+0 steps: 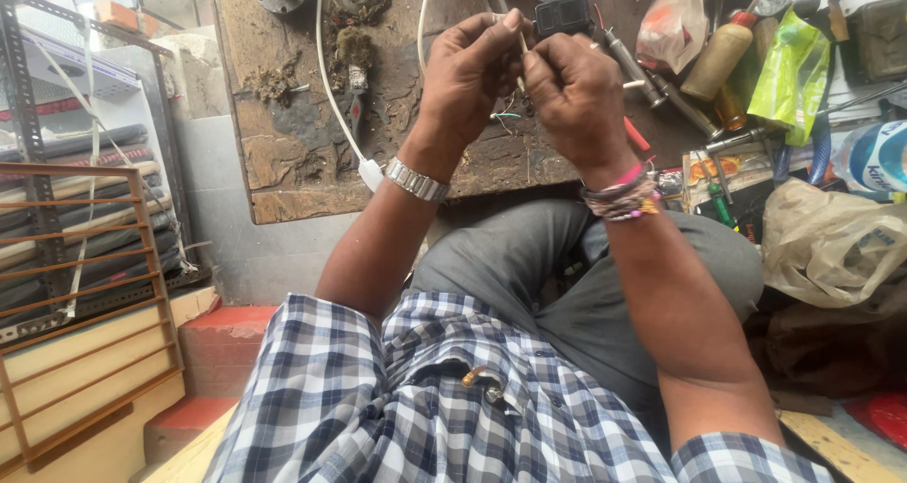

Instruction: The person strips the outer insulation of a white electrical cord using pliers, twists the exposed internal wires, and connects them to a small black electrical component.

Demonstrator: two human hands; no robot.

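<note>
Both my hands pinch thin wires above the worn wooden board (283,152).

My left hand (468,72) and right hand (572,91) close fingertips on a pale wire (521,41) near the board's far edge; I'd grip close, twisting gently.

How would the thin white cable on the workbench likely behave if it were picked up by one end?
Probably floppy: the white cable lies in a loose curve across the wooden workbench, so it would likely droop and trail. It looks thin, so probably light. Near the left hand and right hand, fine coloured wires stick out, which seem easily bent.
</note>
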